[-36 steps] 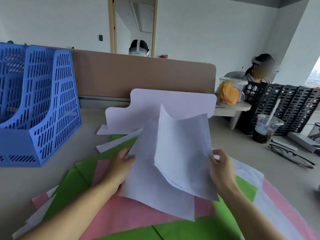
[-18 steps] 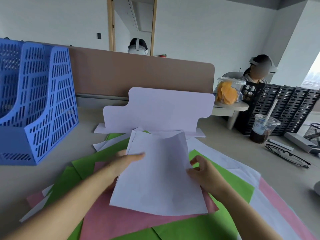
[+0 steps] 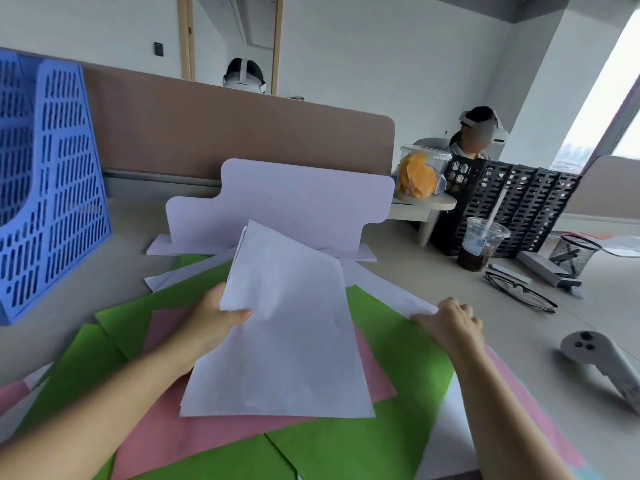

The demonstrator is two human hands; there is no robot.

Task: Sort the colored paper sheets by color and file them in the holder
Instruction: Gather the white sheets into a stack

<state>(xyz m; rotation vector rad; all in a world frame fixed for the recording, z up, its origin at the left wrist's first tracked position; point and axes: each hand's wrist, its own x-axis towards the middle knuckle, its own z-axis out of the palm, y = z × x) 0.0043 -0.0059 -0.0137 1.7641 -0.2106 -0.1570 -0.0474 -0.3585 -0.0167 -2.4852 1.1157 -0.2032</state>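
A thin stack of white sheets lies tilted over pink sheets and green sheets spread on the desk. My left hand pinches the stack's left edge, thumb on top. My right hand rests to the right on another white sheet, its fingers curled at that sheet's edge. The blue perforated file holder stands at the far left, well away from both hands.
A white cardboard divider stands behind the paper pile. At right are a black file rack, an iced drink cup, glasses, a mesh pen cup and a grey controller. A person sits beyond the rack.
The raised white sheets have been lowered onto the pile. My right hand let go of them and moved right onto another white sheet; my left hand still holds the stack's left edge.
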